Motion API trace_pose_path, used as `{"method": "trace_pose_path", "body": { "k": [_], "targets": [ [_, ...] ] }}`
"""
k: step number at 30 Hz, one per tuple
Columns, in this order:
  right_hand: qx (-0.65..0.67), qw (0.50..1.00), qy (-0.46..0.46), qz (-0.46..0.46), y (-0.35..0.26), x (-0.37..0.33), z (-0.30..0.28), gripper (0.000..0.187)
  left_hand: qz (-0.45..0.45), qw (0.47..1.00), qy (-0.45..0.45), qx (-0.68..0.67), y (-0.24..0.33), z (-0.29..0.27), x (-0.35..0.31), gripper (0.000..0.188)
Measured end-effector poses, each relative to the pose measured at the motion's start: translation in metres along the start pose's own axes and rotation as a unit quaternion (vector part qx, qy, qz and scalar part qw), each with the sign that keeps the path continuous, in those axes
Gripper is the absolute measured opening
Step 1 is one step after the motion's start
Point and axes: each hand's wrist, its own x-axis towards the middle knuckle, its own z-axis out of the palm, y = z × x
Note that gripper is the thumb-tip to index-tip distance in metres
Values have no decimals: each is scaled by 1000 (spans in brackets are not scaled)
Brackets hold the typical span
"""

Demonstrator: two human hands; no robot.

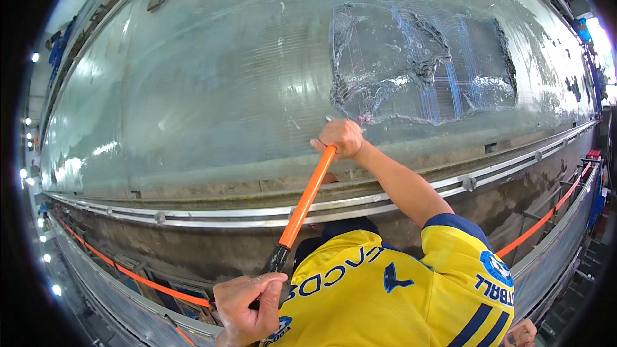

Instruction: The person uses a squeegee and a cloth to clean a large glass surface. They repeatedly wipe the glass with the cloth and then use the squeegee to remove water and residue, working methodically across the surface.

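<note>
My worry's a slip; if those palms are wet, the orange pole (310, 194) could twist, or its top could snag the crumpled dark patch (385, 45) at upper right; pole's straight, bright, black-gripped, slanting centre to lower left; right hand (342, 138) wraps the top, left hand (250, 308) clasps the grip.

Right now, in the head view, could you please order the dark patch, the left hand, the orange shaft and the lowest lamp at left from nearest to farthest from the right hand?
From the right hand:
1. Orange shaft: in its grasp.
2. Dark patch: just beyond, upper right.
3. Left hand: lower left, on the black grip.
4. Lowest lamp: far left edge.
</note>
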Motion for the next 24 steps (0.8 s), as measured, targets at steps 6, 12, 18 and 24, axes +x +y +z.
{"method": "trace_pose_path", "body": {
  "k": [6, 12, 18, 24],
  "targets": [
    [-16, 999, 39, 20, 53, 50, 20, 44, 2, 1000, 5, 15, 19, -45, 104, 21],
    [27, 999, 5, 42, 124, 125, 27, 40, 75, 978, 69, 180, -2, -88, 189, 34],
    [30, 997, 51, 45, 194, 188, 34, 40, 188, 962, 154, 124, -1, -99, 294, 22],
    [-131, 984, 13, 117, 320, 244, 8, 6, 92, 992, 77, -45, 15, -38, 386, 17]
  ]
}}
